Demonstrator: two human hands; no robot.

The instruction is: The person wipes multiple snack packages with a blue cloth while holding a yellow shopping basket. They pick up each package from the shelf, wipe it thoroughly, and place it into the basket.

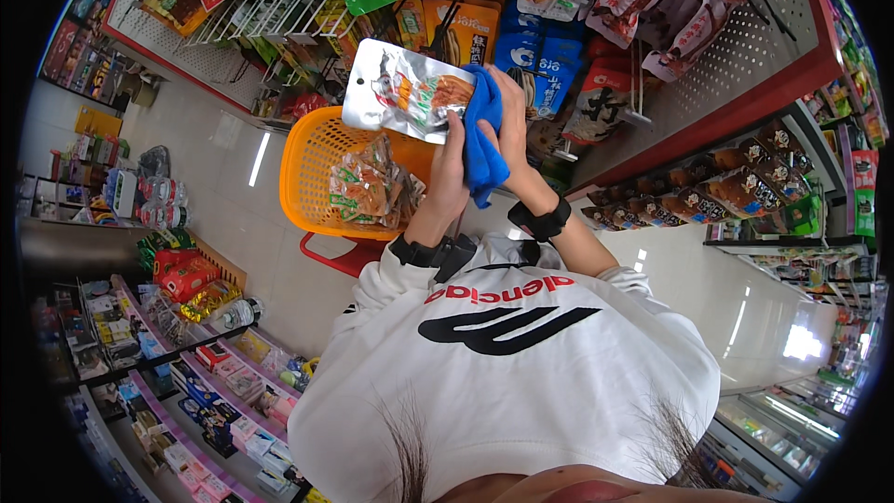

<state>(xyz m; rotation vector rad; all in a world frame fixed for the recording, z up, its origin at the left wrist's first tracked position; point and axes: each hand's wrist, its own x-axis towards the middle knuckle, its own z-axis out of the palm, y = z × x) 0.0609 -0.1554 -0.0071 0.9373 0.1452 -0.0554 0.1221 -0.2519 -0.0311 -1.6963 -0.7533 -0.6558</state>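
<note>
My left hand (450, 171) grips a silver foil snack pouch (401, 91) by its lower right part, its thumb on the printed front. The pouch has a hang hole at its left end. A blue cloth (482, 143) is folded over the pouch's right end, between my hands. My right hand (513, 122) holds this cloth against the pouch, and its far fingertips are partly hidden. Below the pouch, an orange plastic basket (300, 175) holds several clear packs of snacks (370, 188). Both wrists wear black bands.
Ahead stands a perforated display rack (747, 77) with hooks and hanging snack bags (538, 63). A red stool-like object (342, 255) is partly visible under the basket. Stocked shelves (216, 391) stand at lower left. Brown packs (719, 185) hang at right above the tiled floor (216, 154).
</note>
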